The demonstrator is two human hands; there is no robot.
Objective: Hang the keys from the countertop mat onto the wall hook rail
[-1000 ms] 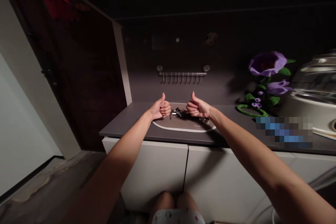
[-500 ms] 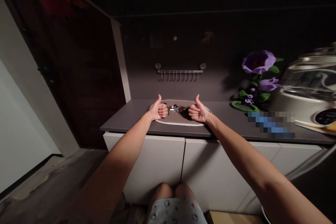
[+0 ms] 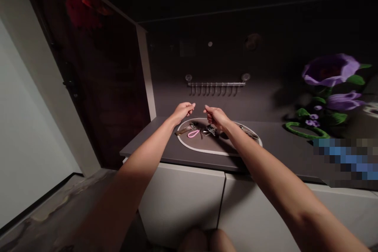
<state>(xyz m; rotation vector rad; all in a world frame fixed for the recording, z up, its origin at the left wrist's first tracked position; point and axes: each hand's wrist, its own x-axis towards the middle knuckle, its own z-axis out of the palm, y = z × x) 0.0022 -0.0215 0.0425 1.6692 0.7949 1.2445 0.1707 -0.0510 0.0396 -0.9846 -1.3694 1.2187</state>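
My left hand [image 3: 183, 112] is raised just above the back left edge of an oval mat [image 3: 206, 149] with a pale rim. Its fingers are curled in, thumb against the forefinger, and nothing shows in it. Facing it across a small gap, my right hand [image 3: 217, 116] is likewise closed, with no object visible in it. Below them on the mat lie a pink loop strap [image 3: 193, 134], a brown strap [image 3: 184, 129] and a bunch of metal keys [image 3: 210, 129]. More keys [image 3: 251, 135] lie at the mat's right end, partly behind my right forearm.
A clear rail with several hooks [image 3: 217, 84] is fixed to the wall behind the counter [image 3: 165, 153]. Purple artificial flowers [image 3: 330, 70] with a green ring base [image 3: 307, 130] stand to the right. White cabinet doors [image 3: 189, 193] are below; a dark door [image 3: 112, 98] is left.
Both hands have gone from thumbs-up fists to curled fingers with thumbs lowered, and have come closer together, uncovering the things on the mat. The view has shifted left and nearer.
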